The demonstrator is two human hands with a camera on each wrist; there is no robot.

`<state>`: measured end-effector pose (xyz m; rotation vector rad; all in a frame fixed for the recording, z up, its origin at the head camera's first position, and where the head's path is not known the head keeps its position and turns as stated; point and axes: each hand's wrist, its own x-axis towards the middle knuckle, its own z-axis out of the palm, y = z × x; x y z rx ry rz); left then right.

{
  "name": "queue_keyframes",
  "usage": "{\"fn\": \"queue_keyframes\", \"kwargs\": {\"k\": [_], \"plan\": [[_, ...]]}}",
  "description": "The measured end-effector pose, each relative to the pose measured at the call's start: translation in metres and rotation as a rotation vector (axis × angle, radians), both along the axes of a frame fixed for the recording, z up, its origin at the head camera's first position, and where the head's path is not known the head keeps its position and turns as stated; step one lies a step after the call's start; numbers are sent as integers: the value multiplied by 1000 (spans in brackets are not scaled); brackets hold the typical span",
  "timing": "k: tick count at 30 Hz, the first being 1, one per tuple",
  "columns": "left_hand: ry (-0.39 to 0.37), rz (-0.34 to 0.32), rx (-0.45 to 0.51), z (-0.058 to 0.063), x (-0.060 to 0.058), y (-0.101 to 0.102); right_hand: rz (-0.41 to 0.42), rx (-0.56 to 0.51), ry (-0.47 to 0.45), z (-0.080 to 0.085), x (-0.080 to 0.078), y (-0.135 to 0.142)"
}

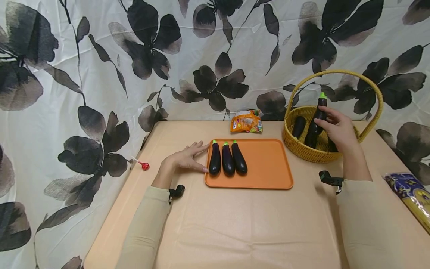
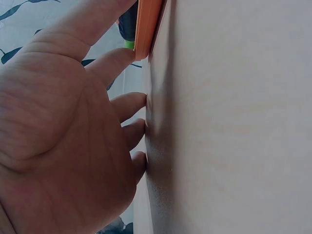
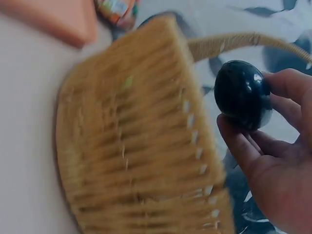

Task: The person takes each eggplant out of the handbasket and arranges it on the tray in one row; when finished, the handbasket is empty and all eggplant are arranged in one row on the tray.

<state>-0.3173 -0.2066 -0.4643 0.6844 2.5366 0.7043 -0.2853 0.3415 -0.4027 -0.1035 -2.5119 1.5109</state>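
Note:
In the head view my right hand (image 1: 339,131) grips a dark eggplant (image 1: 315,129) with a green tip, held upright at the yellow wicker basket (image 1: 295,148). The right wrist view shows the eggplant's rounded end (image 3: 240,95) between thumb and fingers, outside the rim from that angle. Another eggplant (image 1: 298,127) lies inside the basket, with a dark piece of one partly hidden by my hand. Three eggplants (image 1: 228,160) lie side by side on the left part of an orange tray (image 1: 267,164). My left hand (image 1: 186,157), fingers spread, touches the tray's left edge; other fingertips rest on the table.
An orange snack bag (image 1: 246,121) stands behind the tray. A red lollipop (image 1: 145,166) lies near the table's left edge. At the far right is a blue and yellow packet (image 1: 411,198). The basket's tall handle (image 1: 379,97) arches over it. Floral fabric hangs behind.

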Motion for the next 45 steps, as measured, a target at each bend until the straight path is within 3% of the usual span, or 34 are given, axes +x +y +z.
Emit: {"fn": "queue_keyframes", "kwargs": {"k": [4, 12, 25, 32, 45], "plan": [[-2, 3, -4, 0, 0, 1, 21, -38, 37, 4, 10, -14], [2, -3, -9, 1, 1, 2, 148, -41, 14, 7, 20, -29], [2, 2, -15, 6, 4, 3, 253, 55, -1, 11, 18, -60], [1, 6, -15, 6, 4, 2, 343, 23, 4, 8, 16, -79], [-1, 4, -7, 5, 3, 2, 429, 50, -98, -5, 13, -105]]}}
